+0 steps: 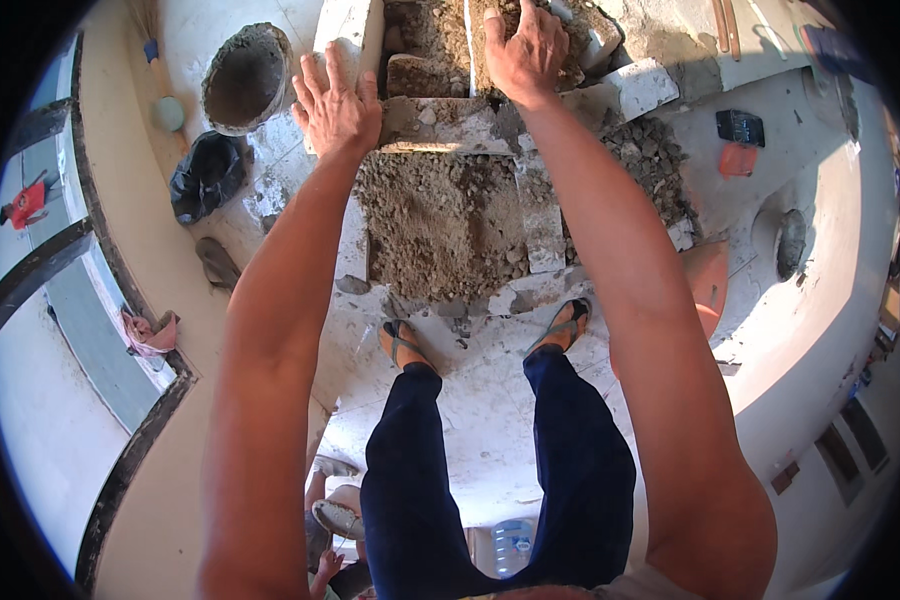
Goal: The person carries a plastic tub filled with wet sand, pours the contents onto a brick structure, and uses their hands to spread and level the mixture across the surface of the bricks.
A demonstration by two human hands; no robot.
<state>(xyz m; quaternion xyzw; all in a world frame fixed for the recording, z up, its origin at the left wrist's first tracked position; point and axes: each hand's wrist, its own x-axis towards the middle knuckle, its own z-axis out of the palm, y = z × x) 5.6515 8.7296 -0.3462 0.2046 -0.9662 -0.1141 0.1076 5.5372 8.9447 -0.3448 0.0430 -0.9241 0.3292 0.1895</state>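
My left hand (pixel 337 108) lies open, fingers spread, on the top of a whitish masonry block (pixel 356 25) at the far edge of the view. Farther right, my right hand (pixel 530 55) is closed with bent fingers beside a narrow, upright, dirt-covered slab (pixel 481 60) with a white edge. What those fingers grip is hidden beneath them, and their tips reach the picture's top edge. Between the hands, a low block wall (pixel 435 125) crosses over a bed of loose sandy rubble (pixel 445 220). Soil and a grey block piece (pixel 420 76) fill the compartment beyond it.
A mortar-crusted bucket (pixel 246 80) and a black bag (pixel 207 178) stand at left. Broken rubble (pixel 650 165) and an orange container (pixel 707 285) lie at right. My sandalled feet are close to the rubble bed. Another person's hand (pixel 328 565) shows at lower left.
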